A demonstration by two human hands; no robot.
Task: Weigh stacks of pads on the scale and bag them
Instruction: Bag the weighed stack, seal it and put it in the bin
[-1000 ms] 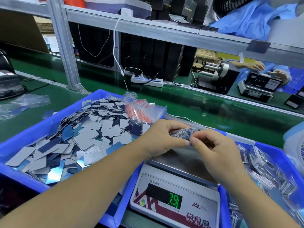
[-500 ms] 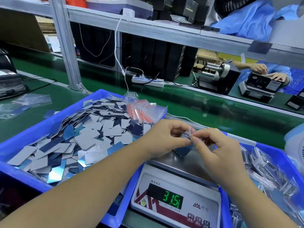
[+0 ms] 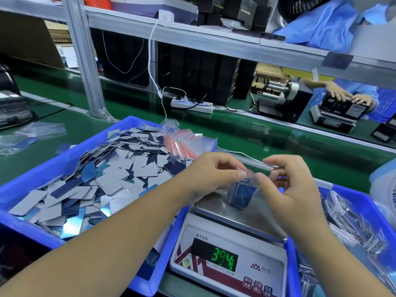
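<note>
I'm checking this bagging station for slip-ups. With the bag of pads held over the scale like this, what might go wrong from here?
1. Both the left hand and the right hand pinch only the top of the small bag; if its strip isn't fully closed, the pads may spill.
2. The bag seems to touch the scale pan while held, so the display reading is probably unreliable.

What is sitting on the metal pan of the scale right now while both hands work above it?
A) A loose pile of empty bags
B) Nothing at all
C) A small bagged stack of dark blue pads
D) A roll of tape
C: a stack of dark blue pads in a clear bag rests on the scale, while the left hand and right hand pinch the bag's red-striped top.
</note>
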